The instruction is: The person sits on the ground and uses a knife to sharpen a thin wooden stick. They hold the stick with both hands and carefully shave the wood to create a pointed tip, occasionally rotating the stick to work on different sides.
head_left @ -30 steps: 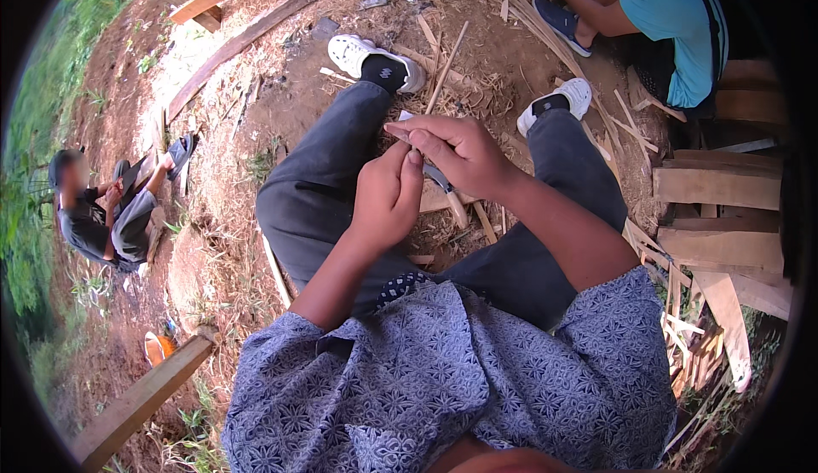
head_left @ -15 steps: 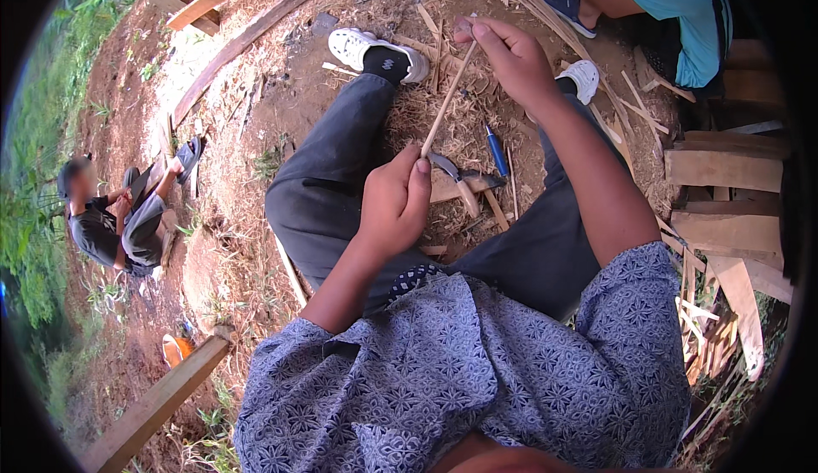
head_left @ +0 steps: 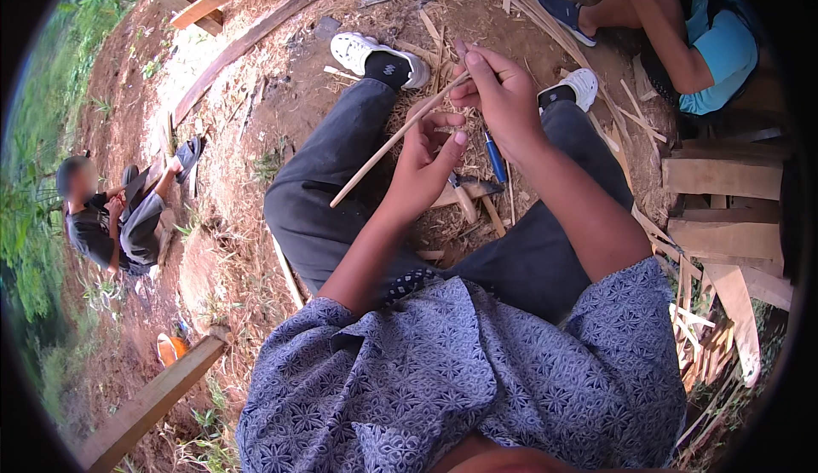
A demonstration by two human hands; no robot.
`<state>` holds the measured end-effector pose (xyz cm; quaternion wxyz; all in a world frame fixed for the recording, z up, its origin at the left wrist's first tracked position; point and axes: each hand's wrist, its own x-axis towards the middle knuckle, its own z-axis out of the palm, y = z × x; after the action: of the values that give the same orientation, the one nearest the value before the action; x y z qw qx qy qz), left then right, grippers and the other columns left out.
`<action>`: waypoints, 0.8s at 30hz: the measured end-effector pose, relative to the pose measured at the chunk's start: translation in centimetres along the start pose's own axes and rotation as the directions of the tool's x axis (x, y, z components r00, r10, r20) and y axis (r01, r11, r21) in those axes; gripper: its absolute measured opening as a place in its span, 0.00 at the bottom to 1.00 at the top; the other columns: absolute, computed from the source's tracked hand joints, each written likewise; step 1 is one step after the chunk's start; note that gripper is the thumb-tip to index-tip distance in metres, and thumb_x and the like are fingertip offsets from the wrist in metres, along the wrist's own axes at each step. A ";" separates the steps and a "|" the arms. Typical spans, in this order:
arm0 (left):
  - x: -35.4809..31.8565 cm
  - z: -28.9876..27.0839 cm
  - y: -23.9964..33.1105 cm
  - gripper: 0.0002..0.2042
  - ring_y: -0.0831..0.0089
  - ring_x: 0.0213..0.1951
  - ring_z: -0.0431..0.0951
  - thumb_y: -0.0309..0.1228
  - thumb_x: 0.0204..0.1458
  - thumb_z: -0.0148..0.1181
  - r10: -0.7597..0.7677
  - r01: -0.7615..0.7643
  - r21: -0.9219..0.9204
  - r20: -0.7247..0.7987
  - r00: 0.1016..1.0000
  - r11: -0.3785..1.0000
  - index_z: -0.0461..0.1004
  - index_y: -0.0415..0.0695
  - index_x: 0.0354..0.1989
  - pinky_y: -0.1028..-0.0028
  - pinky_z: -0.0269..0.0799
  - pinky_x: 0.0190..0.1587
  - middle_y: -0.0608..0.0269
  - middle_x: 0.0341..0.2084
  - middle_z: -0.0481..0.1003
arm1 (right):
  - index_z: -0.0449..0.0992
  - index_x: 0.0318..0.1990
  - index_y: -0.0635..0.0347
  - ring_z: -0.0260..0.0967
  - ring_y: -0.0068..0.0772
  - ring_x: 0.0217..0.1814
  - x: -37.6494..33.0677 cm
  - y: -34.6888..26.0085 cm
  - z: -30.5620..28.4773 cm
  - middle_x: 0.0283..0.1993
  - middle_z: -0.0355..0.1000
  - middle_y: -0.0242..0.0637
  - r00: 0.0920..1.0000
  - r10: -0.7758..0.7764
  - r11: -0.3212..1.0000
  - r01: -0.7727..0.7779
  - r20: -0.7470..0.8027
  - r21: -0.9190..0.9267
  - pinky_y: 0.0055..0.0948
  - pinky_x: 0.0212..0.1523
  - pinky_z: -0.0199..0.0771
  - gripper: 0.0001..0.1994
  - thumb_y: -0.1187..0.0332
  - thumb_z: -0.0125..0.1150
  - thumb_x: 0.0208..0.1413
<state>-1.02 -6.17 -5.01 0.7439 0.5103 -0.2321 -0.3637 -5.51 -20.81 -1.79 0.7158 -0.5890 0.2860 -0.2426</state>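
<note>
Both hands grip one thin stick (head_left: 396,138), right hand (head_left: 503,98) pinching its 2 o'clock end, left hand (head_left: 426,162) closed mid-shaft; knife (head_left: 464,196) lies grounded, trimming seemingly unfinished.

We cannot see the left hand's (head_left: 423,162) palm side; it hides part of the thin bamboo strip (head_left: 394,139). Below that hand, the tool on the ground (head_left: 467,193) is partly covered, its kind unclear. Right of the strip, the seated person in turquoise (head_left: 700,34) is cut off by the rim.
</note>
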 end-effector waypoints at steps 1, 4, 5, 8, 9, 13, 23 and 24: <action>0.5 1.0 0.1 0.17 0.81 0.39 0.72 0.31 0.66 0.54 0.039 -0.041 -0.037 -0.045 0.998 0.998 0.62 0.42 0.60 0.78 0.73 0.37 0.63 0.43 0.73 | 0.75 0.55 0.67 0.78 0.24 0.33 -0.4 0.5 0.3 0.40 0.76 0.36 1.000 -0.005 1.000 0.005 0.014 0.008 0.23 0.35 0.83 0.16 0.66 0.51 0.69; 1.6 0.2 -1.0 0.12 0.80 0.39 0.73 0.32 0.68 0.51 0.158 -0.161 -0.009 -0.137 0.978 0.987 0.69 0.40 0.55 0.79 0.73 0.39 0.60 0.46 0.75 | 0.75 0.55 0.68 0.79 0.24 0.32 -0.8 1.6 0.7 0.39 0.77 0.36 0.997 -0.015 0.998 0.019 0.076 -0.056 0.23 0.32 0.83 0.16 0.65 0.51 0.70; 1.8 -0.2 -1.0 0.11 0.80 0.39 0.73 0.32 0.69 0.50 0.202 -0.200 0.030 -0.158 0.967 0.979 0.71 0.40 0.53 0.79 0.73 0.40 0.60 0.46 0.76 | 0.75 0.55 0.68 0.79 0.24 0.32 -0.9 1.7 0.8 0.40 0.77 0.36 0.994 -0.012 0.998 0.018 0.108 -0.060 0.23 0.32 0.82 0.16 0.65 0.51 0.69; 1.9 -1.4 -1.4 0.18 0.78 0.37 0.74 0.39 0.72 0.41 0.211 -0.218 0.007 -0.268 0.940 0.976 0.74 0.37 0.41 0.76 0.72 0.42 0.59 0.43 0.77 | 0.75 0.55 0.67 0.79 0.24 0.29 -0.8 1.1 0.4 0.42 0.78 0.38 0.985 0.065 0.982 -0.035 0.159 -0.185 0.23 0.28 0.81 0.16 0.65 0.51 0.69; 1.9 -2.2 -1.3 0.20 0.77 0.36 0.75 0.40 0.72 0.40 0.225 -0.229 0.019 -0.281 0.933 0.973 0.73 0.37 0.40 0.75 0.72 0.42 0.58 0.42 0.77 | 0.75 0.55 0.67 0.79 0.24 0.29 -0.7 1.1 -0.1 0.43 0.78 0.39 0.984 0.087 0.971 -0.049 0.156 -0.235 0.23 0.27 0.81 0.16 0.65 0.51 0.69; 0.5 -5.5 0.9 0.21 0.82 0.20 0.63 0.44 0.72 0.36 -0.146 0.161 0.086 -0.154 0.977 0.983 0.70 0.42 0.34 0.80 0.62 0.25 0.71 0.18 0.65 | 0.77 0.54 0.65 0.76 0.20 0.25 1.1 0.7 -1.8 0.42 0.79 0.36 0.993 -0.033 0.955 0.064 0.113 -0.290 0.22 0.25 0.80 0.17 0.63 0.52 0.68; -1.9 -4.5 3.7 0.17 0.82 0.21 0.60 0.38 0.71 0.42 -0.295 0.273 0.323 0.020 0.955 0.906 0.67 0.42 0.31 0.78 0.57 0.24 0.73 0.18 0.62 | 0.81 0.51 0.60 0.77 0.24 0.35 -2.6 1.6 1.4 0.41 0.81 0.40 0.763 -0.356 0.718 0.593 0.541 -0.364 0.27 0.37 0.75 0.13 0.64 0.57 0.66; -2.0 -4.6 3.8 0.17 0.82 0.22 0.61 0.38 0.70 0.42 -0.272 0.247 0.350 0.022 0.962 0.904 0.67 0.42 0.30 0.77 0.58 0.26 0.72 0.18 0.62 | 0.81 0.51 0.60 0.77 0.25 0.35 -2.6 1.9 1.4 0.42 0.81 0.41 0.728 -0.371 0.675 0.638 0.576 -0.372 0.27 0.37 0.75 0.13 0.64 0.57 0.66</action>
<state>2.12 -1.08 -3.14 0.5797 0.6454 -0.2481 -0.4310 -6.41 -17.68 -3.12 0.4629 -0.8635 -0.0129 -0.1996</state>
